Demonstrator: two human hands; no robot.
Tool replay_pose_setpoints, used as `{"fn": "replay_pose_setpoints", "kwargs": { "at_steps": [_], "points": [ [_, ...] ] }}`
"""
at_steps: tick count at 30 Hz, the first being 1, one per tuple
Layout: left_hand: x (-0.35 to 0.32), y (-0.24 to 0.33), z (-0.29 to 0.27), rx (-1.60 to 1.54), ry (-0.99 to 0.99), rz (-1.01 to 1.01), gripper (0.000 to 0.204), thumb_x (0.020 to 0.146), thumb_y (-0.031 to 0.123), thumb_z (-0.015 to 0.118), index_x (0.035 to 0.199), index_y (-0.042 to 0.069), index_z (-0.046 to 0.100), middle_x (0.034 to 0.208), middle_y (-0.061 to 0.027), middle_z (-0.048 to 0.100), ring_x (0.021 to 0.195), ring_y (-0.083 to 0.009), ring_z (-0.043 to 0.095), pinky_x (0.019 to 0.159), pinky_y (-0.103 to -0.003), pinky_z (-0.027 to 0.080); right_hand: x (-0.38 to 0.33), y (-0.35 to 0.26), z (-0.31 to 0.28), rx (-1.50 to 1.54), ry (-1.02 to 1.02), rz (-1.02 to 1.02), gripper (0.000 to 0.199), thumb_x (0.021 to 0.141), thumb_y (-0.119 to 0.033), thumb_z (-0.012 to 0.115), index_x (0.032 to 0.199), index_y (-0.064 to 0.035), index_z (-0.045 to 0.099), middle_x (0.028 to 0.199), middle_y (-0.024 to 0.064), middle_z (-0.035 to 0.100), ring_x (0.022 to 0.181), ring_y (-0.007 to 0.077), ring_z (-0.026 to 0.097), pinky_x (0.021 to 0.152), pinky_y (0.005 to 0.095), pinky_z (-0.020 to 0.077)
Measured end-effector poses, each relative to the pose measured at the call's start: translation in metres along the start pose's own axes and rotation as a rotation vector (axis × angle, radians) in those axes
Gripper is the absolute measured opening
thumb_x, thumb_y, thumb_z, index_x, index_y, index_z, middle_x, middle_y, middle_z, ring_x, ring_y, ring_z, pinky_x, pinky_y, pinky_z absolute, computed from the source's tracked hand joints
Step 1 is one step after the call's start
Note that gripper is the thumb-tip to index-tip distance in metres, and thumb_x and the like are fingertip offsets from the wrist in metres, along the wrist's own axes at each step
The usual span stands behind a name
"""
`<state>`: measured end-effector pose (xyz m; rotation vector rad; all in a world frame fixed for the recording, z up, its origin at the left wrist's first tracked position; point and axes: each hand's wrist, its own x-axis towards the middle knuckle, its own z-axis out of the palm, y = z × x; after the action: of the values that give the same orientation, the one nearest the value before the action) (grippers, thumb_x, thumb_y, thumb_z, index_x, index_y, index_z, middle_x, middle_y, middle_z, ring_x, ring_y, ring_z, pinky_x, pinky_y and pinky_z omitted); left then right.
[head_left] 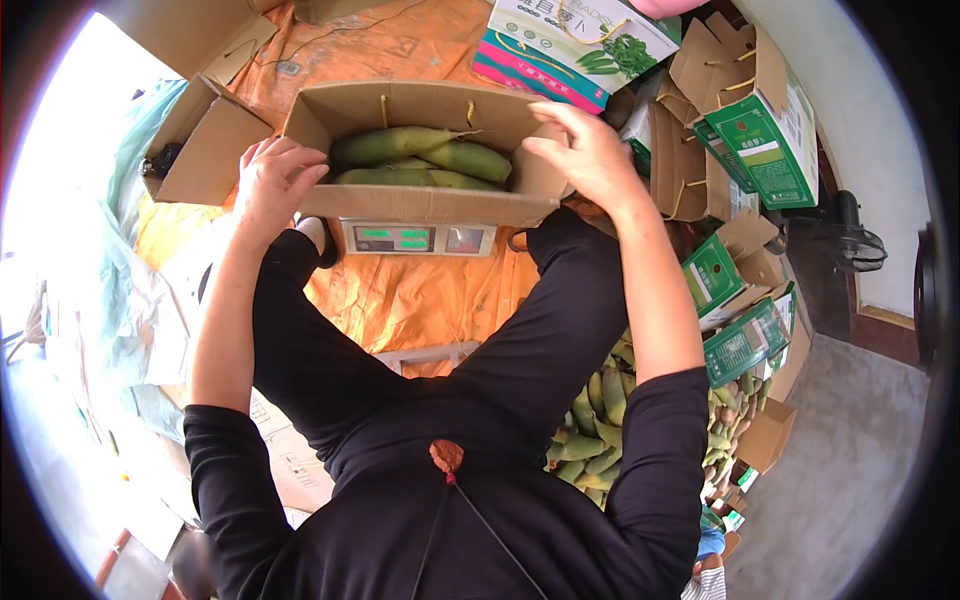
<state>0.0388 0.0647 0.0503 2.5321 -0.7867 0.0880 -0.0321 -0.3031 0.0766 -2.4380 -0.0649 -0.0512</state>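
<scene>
An open brown cardboard box (pixel 420 204) rests on a digital scale (pixel 416 238) in front of me. Several green corn ears in husk (pixel 420 158) lie inside it. My left hand (pixel 272 180) grips the box's left front corner. My right hand (pixel 585 152) holds the right end wall of the box, fingers over its rim. Both forearms come up from below, in black sleeves pushed up past the elbows.
An orange cloth (pixel 420 290) covers the floor under the scale. Another open carton (pixel 200 140) sits at the left. Green and white printed cartons (pixel 765 130) are stacked at the right. A heap of corn ears (pixel 600 430) lies by my right thigh.
</scene>
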Motion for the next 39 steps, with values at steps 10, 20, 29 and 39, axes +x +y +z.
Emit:
{"fn": "replay_pose_setpoints", "kwargs": {
  "at_steps": [10,20,29,39],
  "points": [
    [0.006,0.006,0.002,-0.019,0.003,0.018,0.013,0.078,0.017,0.069,0.087,0.008,0.071,0.082,-0.0046,0.063,0.09,-0.0246,0.058,0.093,-0.038,0.039,-0.205,0.165,0.024,0.193,0.326,0.456,0.032,0.084,-0.011,0.065,0.114,-0.0017,0.061,0.098,0.0122,0.068,0.091,0.0199,0.065,0.079,0.0305,0.0496],
    [0.005,0.006,0.004,0.04,0.021,0.047,0.013,0.078,0.017,0.068,0.085,0.006,0.07,0.08,-0.0066,0.064,0.081,-0.0248,0.06,0.082,-0.036,0.045,-0.419,0.222,0.225,0.883,0.408,1.05,0.027,0.092,-0.016,0.05,0.113,-0.0013,0.057,0.104,0.018,0.063,0.095,0.0293,0.061,0.079,0.0381,0.0478],
    [-0.009,-0.009,-0.017,0.044,-0.025,0.007,0.013,0.083,0.008,0.063,0.093,0.002,0.068,0.082,-0.0077,0.063,0.078,-0.02,0.058,0.075,-0.032,0.046,-0.434,0.178,0.283,0.509,0.075,1.083,0.021,0.088,-0.021,0.049,0.084,-0.0056,0.062,0.079,0.0187,0.065,0.081,0.037,0.064,0.069,0.0422,0.0471],
    [-0.001,0.001,-0.005,0.047,-0.009,0.034,0.012,0.08,0.009,0.066,0.091,0.004,0.069,0.083,-0.0075,0.064,0.072,-0.0191,0.058,0.071,-0.032,0.046,-0.428,0.167,0.246,1.129,0.424,1.392,0.012,0.084,-0.011,0.056,0.088,-0.0051,0.066,0.069,0.0029,0.062,0.058,0.0138,0.056,0.055,0.0282,0.0431]
  ]
}}
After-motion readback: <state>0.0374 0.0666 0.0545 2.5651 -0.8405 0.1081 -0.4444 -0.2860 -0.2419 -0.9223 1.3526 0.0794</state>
